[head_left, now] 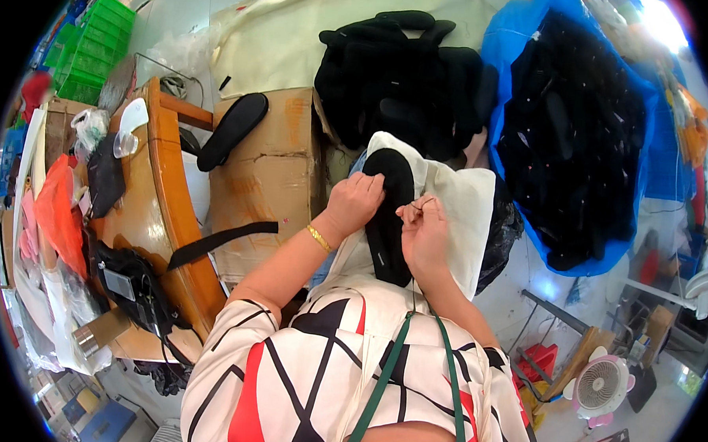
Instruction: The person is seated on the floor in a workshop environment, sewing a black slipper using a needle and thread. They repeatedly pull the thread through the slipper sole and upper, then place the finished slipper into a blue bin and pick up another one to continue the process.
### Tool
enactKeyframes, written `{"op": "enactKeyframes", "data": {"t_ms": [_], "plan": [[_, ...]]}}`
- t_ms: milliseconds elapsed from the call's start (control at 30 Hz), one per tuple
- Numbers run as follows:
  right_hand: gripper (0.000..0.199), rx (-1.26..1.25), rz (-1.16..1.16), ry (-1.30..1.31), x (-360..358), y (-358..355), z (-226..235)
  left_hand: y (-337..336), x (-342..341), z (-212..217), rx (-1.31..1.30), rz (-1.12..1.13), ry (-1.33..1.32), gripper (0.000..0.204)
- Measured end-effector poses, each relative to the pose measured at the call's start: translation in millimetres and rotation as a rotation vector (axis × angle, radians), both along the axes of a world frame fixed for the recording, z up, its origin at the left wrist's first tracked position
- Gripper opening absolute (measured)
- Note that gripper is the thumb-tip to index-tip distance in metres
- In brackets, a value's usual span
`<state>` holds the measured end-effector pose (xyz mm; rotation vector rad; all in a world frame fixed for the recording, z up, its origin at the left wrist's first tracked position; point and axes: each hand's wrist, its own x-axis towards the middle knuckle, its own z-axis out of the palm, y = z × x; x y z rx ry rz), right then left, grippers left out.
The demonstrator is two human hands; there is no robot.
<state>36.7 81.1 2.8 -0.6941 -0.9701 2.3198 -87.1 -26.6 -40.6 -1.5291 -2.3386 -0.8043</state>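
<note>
A long black slipper [386, 237] lies lengthwise over a white cloth [458, 218] on my lap. My left hand [356, 204], with a gold bracelet at its wrist, is closed on the slipper's left edge near the far end. Close to the slipper's right side, my right hand [423, 228] is closed in a pinch. Whatever is between those fingertips is too small to make out. Just beyond the cloth rises a heap of black slippers [404, 73].
A cardboard box [271, 158] stands left of my lap, with another black slipper [233, 130] on it. Further left is a wooden table [151, 204] bearing a black bag [134, 282] and a black strap [223, 241]. At right sits a blue sack [496, 85] full of black pieces.
</note>
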Motion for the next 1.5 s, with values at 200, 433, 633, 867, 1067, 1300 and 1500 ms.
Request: {"op": "enactKeyframes", "data": {"t_ms": [200, 433, 633, 867, 1067, 1300, 1500], "plan": [[0.024, 0.267, 0.168, -0.062, 27.9, -11.8, 5.1, 0.6, 15.8, 5.7, 0.012, -0.021, 0.005, 0.022], [0.009, 1.430, -0.047, -0.311, 70.1, 40.1, 53.1, 3.0, 9.7, 51.2, -0.149, 0.109, -0.279, 0.022], [0.007, 1.324, 0.428, -0.464, 147.8, 65.4, 43.0, 18.8, 17.9, 65.3, -0.273, 0.162, -0.093, 0.058], [0.013, 0.650, 0.168, -0.325, 82.5, 62.4, 33.5, 29.8, 3.4, 53.6, -0.187, 0.195, -0.102, 0.036], [0.015, 0.321, 0.605, -0.510, 8.6, 36.4, 36.5, 13.4, -10.1, 34.0, -0.121, 0.352, -0.861, 0.019], [0.014, 0.496, 0.612, -0.549, -9.5, 25.6, 7.9, 6.0, -8.3, 22.8, 0.088, 0.416, -1.402, 0.017], [0.013, 0.557, 0.593, -0.551, -11.8, 26.4, 2.5, 7.8, -8.5, 23.6, 0.108, 0.431, -1.403, 0.023]]}}
